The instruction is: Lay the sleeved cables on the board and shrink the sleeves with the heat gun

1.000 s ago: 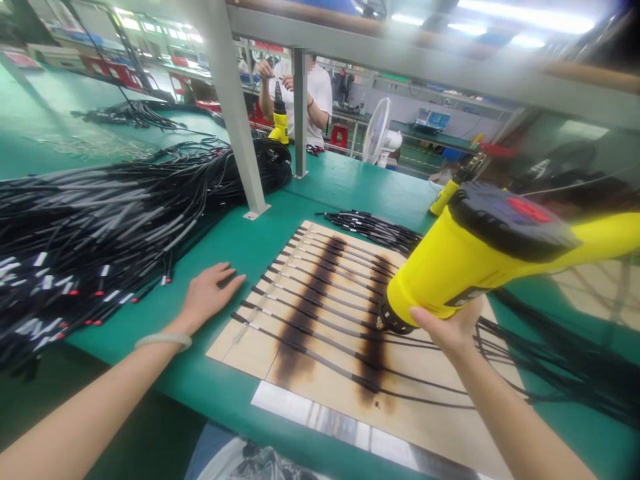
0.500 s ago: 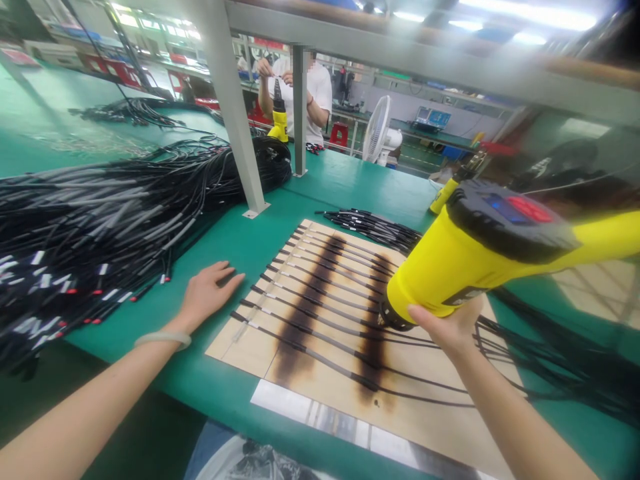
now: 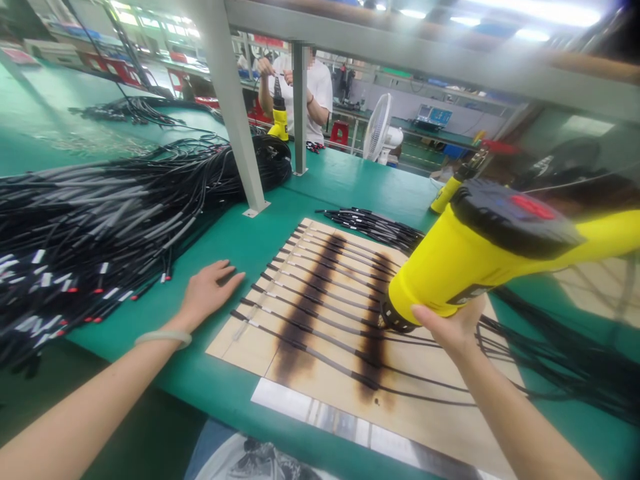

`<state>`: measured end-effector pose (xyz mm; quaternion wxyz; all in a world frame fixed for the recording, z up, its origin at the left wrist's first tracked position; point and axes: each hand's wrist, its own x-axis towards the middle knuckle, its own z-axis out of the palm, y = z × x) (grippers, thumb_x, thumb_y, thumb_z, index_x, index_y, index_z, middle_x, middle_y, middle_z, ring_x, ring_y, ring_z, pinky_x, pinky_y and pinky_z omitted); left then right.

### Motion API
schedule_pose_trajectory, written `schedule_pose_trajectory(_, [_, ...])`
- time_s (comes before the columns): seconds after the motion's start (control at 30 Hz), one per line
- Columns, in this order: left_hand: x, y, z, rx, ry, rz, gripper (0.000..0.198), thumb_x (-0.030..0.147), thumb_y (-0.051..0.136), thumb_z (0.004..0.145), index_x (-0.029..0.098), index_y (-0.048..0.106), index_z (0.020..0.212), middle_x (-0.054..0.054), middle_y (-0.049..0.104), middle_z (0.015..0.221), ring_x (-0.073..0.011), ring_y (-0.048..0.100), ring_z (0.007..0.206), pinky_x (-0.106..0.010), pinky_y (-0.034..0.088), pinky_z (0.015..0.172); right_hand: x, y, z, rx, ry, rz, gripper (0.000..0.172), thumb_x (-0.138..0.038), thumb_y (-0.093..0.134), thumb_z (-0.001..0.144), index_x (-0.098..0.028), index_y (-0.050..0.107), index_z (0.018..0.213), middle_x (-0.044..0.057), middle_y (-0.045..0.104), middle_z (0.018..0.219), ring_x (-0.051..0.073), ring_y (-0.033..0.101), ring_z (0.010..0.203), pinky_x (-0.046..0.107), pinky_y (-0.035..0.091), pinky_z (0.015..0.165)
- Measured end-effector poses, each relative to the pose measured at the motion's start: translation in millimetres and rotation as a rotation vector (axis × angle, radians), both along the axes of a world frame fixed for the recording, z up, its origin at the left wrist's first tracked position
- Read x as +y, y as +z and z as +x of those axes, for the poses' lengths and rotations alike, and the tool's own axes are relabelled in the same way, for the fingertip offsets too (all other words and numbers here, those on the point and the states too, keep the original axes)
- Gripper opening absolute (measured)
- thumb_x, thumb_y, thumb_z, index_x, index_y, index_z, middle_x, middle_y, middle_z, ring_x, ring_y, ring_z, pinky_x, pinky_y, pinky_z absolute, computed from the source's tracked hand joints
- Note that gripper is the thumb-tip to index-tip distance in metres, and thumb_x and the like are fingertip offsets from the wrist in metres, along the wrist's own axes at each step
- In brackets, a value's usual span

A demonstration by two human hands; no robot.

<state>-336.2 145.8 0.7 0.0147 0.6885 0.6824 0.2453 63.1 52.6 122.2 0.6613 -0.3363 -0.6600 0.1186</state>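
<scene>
My right hand [image 3: 453, 327] grips a yellow heat gun [image 3: 445, 260] from below. Its black nozzle [image 3: 395, 317] points down at the right-hand scorched band of a wooden board [image 3: 430, 427]. Several black cables [image 3: 330, 363] lie side by side across that board, with grey sleeves along their middles and their ends lined up on the left edge. Flat on the green table, left of the board, rests my left hand [image 3: 210, 293], fingers spread and holding nothing. The fingers of my right hand behind the gun are partly hidden.
A big heap of black and grey cables [image 3: 125, 213] covers the left. A smaller cable bundle [image 3: 373, 223] lies behind the board. Grey metal posts [image 3: 237, 113] stand on the table. Across it, a person [image 3: 317, 87] works by another yellow heat gun [image 3: 280, 123]; a fan [image 3: 379, 127] stands beyond.
The heat gun in my right hand has shifted very slightly to the right. My left hand and the cables on the board stay in place.
</scene>
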Motion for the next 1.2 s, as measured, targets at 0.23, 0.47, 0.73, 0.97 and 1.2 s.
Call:
schedule_pose_trajectory(0.23, [-1.0, 3.7, 2.0, -0.004, 0.001, -0.016, 0.05, 0.058, 0.043, 0.075, 0.019, 0.068, 0.095, -0.009, 0.061, 0.118, -0.0275, 0.051, 0.116, -0.037, 0.046, 0.093, 1.4, 2.2, -0.4, 0.004, 0.033, 0.001, 0.047, -0.012, 0.073, 0.061, -0.022, 0.053, 0.102, 0.003, 0.066, 0.082, 0.024, 0.066, 0.064, 0.033, 0.059, 0.055])
schedule_pose_trajectory(0.47, [-0.9, 3.2, 2.0, -0.003, -0.001, -0.021, 0.047, 0.057, 0.044, 0.076, 0.021, 0.068, 0.094, -0.007, 0.061, 0.119, -0.0278, 0.051, 0.116, -0.038, 0.045, 0.094, -1.0, 2.9, -1.3, 0.02, 0.009, -0.017, 0.045, -0.016, 0.074, 0.06, -0.022, 0.054, 0.1, 0.003, 0.066, 0.082, 0.024, 0.066, 0.066, 0.035, 0.059, 0.057])
schedule_pose_trajectory(0.73, [-1.0, 3.6, 0.7, -0.002, 0.0, -0.022, 0.05, 0.058, 0.043, 0.076, 0.019, 0.068, 0.096, -0.009, 0.061, 0.119, -0.0287, 0.051, 0.116, -0.038, 0.046, 0.093, -3.6, 1.8, -1.0, -0.023, -0.09, -0.027, 0.04, -0.021, 0.075, 0.057, -0.021, 0.057, 0.092, 0.002, 0.066, 0.078, 0.023, 0.063, 0.063, 0.034, 0.058, 0.054])
schedule_pose_trajectory(0.97, [-1.1, 4.7, 2.9, -0.005, -0.002, -0.021, 0.05, 0.056, 0.044, 0.076, 0.017, 0.068, 0.095, -0.01, 0.06, 0.119, -0.0279, 0.052, 0.115, -0.035, 0.045, 0.094, -11.6, 2.1, -21.0, -0.061, 0.15, -0.022, 0.028, -0.02, 0.071, 0.066, -0.025, 0.058, 0.09, 0.0, 0.065, 0.069, 0.021, 0.063, 0.054, 0.032, 0.056, 0.047])
schedule_pose_trajectory(1.2, [-0.2, -0.1, 0.5, 0.007, -0.009, -0.009, 0.049, 0.054, 0.049, 0.077, 0.013, 0.068, 0.097, -0.011, 0.06, 0.12, -0.0263, 0.051, 0.117, -0.036, 0.043, 0.097, -15.1, 1.9, -8.8, -0.092, -0.003, -0.014, 0.043, -0.016, 0.074, 0.06, -0.024, 0.056, 0.098, 0.002, 0.067, 0.076, 0.023, 0.063, 0.059, 0.034, 0.057, 0.05])
